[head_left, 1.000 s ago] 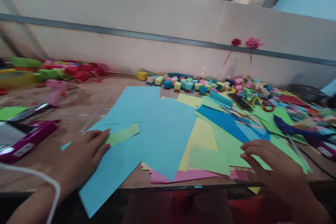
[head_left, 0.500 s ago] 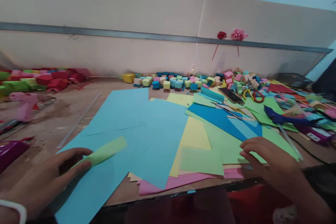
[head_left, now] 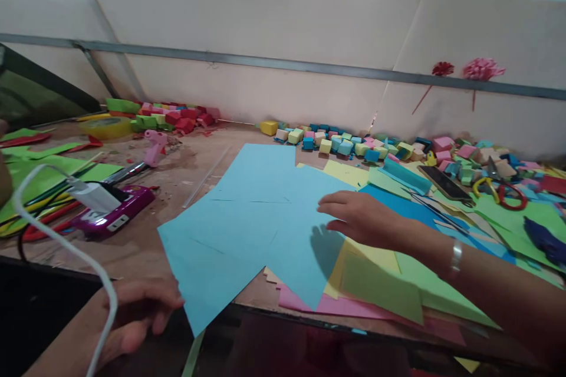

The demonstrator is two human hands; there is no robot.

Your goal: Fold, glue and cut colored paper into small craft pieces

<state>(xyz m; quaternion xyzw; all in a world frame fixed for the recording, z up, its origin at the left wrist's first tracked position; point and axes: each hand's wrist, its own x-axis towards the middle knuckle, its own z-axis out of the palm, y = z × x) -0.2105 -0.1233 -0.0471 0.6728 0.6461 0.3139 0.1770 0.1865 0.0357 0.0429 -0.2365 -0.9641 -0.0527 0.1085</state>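
Observation:
Light blue paper sheets (head_left: pixel 247 218) lie across the table, with thin dark lines on them. My left hand (head_left: pixel 137 312) is beside their lower left corner at the table's front edge, its fingers loosely bent and apart, holding nothing visible. Below that corner a narrow green paper strip (head_left: pixel 193 356) shows, apart from my fingers. My right hand (head_left: pixel 354 215) hovers over the right part of the blue paper, fingers stretched and casting a shadow. Light green paper (head_left: pixel 380 288) and yellow paper (head_left: pixel 371 254) lie beneath my right forearm.
A white cable (head_left: pixel 84 253) loops from a purple power strip (head_left: pixel 117 212) across my left wrist. Behind stand a pink glue gun (head_left: pixel 154 147) and rows of small paper cubes (head_left: pixel 325 146). At right are a phone (head_left: pixel 444 182) and scissors (head_left: pixel 502 191).
My left hand has let go of the green strip, which is now below the table edge. My right hand has moved left over the blue paper. The view has turned left.

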